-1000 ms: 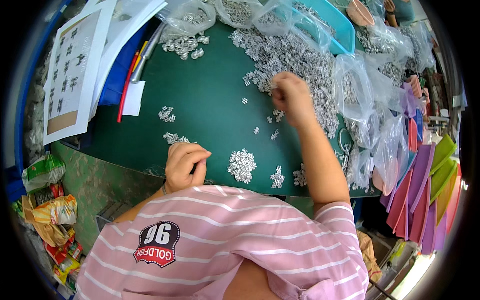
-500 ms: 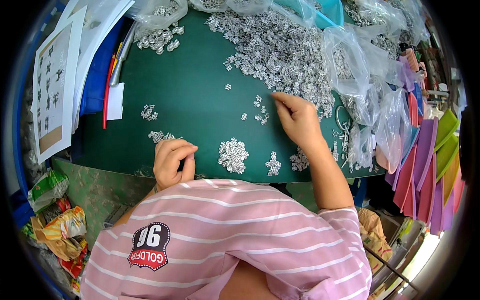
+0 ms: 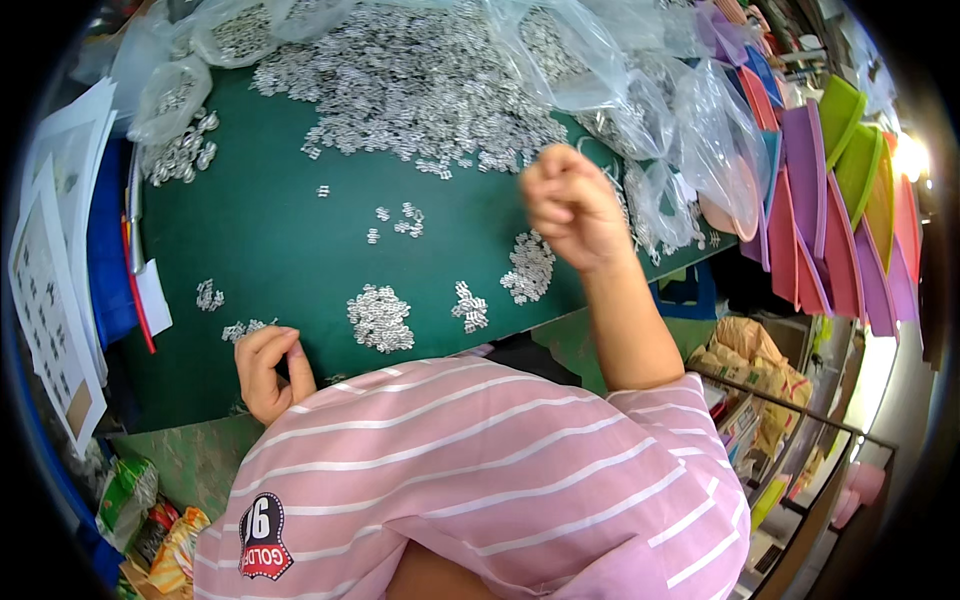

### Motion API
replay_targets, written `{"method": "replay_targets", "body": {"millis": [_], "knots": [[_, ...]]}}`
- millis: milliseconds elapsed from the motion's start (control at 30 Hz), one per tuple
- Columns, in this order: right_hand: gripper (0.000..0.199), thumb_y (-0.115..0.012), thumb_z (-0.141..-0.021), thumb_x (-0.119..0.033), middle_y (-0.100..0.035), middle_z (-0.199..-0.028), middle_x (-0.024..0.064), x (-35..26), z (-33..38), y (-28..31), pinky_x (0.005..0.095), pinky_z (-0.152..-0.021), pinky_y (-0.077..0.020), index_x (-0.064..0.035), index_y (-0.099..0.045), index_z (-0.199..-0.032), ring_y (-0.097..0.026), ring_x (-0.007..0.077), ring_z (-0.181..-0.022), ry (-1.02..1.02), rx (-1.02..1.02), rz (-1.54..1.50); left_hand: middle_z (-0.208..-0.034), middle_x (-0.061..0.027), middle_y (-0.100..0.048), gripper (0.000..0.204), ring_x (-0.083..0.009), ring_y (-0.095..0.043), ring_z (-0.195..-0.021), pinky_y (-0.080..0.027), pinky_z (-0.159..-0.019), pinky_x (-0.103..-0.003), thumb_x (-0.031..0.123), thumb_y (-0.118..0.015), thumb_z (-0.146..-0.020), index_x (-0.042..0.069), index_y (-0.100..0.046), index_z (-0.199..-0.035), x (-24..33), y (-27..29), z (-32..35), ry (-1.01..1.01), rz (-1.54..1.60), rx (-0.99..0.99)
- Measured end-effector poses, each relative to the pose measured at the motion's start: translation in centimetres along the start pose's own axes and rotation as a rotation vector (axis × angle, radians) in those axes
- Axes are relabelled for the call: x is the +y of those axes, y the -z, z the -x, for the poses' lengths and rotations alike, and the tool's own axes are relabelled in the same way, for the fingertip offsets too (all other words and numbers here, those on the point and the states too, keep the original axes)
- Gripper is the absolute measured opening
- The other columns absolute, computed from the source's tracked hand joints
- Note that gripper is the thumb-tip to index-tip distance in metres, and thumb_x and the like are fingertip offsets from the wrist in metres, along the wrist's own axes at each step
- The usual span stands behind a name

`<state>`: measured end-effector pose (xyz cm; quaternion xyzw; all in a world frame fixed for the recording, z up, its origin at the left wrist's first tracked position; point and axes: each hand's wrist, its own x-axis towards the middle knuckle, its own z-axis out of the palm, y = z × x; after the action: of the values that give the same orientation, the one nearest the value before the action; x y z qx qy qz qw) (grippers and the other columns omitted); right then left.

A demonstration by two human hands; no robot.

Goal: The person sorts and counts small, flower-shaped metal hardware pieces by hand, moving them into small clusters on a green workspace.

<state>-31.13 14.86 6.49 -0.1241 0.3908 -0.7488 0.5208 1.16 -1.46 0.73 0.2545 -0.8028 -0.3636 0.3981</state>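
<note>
My left hand rests at the table's near edge with its fingers curled inward, beside a small heap of silvery metal pieces. Whether anything is inside it is hidden. Above the table's right part, my right hand is raised with its fingers curled, slightly blurred, and I cannot make out anything in it. A big spread of the same small metal pieces covers the far part of the table. Closer to me are a round pile, a smaller cluster and another pile. A few loose pieces lie mid-table.
Clear plastic bags of metal parts line the far side. Shiny rounded metal parts lie at the far left, near printed sheets and a red pencil. Colourful bins stand at the right, beyond the green table.
The view has swung to the right. My right hand has lifted from the loose pieces near the big spread and moved toward the right, its fingers now curled. My left hand stays by the near edge.
</note>
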Motion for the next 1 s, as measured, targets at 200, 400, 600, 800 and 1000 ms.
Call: {"method": "replay_targets", "body": {"millis": [200, 400, 600, 800, 1000], "knots": [[0.013, -0.045, -0.090, -0.001, -0.047, -0.071, 0.0045, -0.6, 7.7, 6.1, 0.0262, -0.050, -0.0354, -0.0043, -0.054, -0.098, -0.042, 0.0132, -0.059, 0.531, 0.432, 0.050, -0.100, -0.0124, -0.062, 0.019, -0.0192, -0.059, -0.085, -0.047, -0.074, -0.026, -0.012, -0.062, -0.085, -0.001, -0.065, -0.100, -0.3, 0.0, 0.1, -0.033, -0.001, -0.031], [0.015, -0.048, -0.094, 0.001, -0.065, -0.095, 0.0085, 3.1, 8.4, 7.1, 0.0268, -0.086, -0.0462, 0.0022, -0.062, -0.101, -0.060, 0.0160, -0.091, 0.627, 0.733, 0.941, -0.101, -0.0132, -0.061, 0.019, -0.0206, -0.059, -0.088, -0.048, -0.077, -0.028, -0.013, -0.061, -0.085, -0.002, -0.065, -0.099, -0.6, 0.1, 0.1, -0.033, 0.030, -0.043], [0.016, -0.072, -0.076, 0.000, -0.066, -0.103, 0.0142, 4.1, 8.0, 5.7, 0.0386, -0.087, -0.0483, -0.0009, -0.068, -0.092, -0.062, 0.0311, -0.096, 0.726, 0.626, 1.722, -0.099, -0.0133, -0.061, 0.020, -0.0212, -0.059, -0.087, -0.048, -0.077, -0.028, -0.014, -0.061, -0.084, -0.002, -0.065, -0.099, -0.7, 0.4, 0.1, -0.029, -0.007, -0.063], [0.018, -0.070, -0.075, 0.003, -0.065, -0.093, 0.0112, 3.7, 6.8, 3.5, 0.0370, -0.082, -0.0439, -0.0037, -0.069, -0.092, -0.059, 0.0278, -0.089, 0.918, 0.674, 1.789, -0.088, -0.0115, -0.065, 0.022, -0.0238, -0.060, -0.079, -0.048, -0.072, -0.032, -0.014, -0.066, -0.075, 0.001, -0.068, -0.091, 0.2, -0.1, -0.4, -0.009, -0.021, -0.015], [0.017, -0.073, -0.076, -0.005, -0.063, -0.086, 0.0044, 6.3, -0.7, -3.5, 0.0385, -0.077, -0.0407, -0.0077, -0.070, -0.092, -0.058, 0.0254, -0.083, 0.842, 0.136, 1.717, -0.089, -0.0110, -0.065, 0.023, -0.0245, -0.060, -0.079, -0.048, -0.072, -0.032, -0.013, -0.066, -0.074, 0.003, -0.068, -0.091, 0.4, 0.0, -0.7, -0.030, -0.044, -0.016]]}}
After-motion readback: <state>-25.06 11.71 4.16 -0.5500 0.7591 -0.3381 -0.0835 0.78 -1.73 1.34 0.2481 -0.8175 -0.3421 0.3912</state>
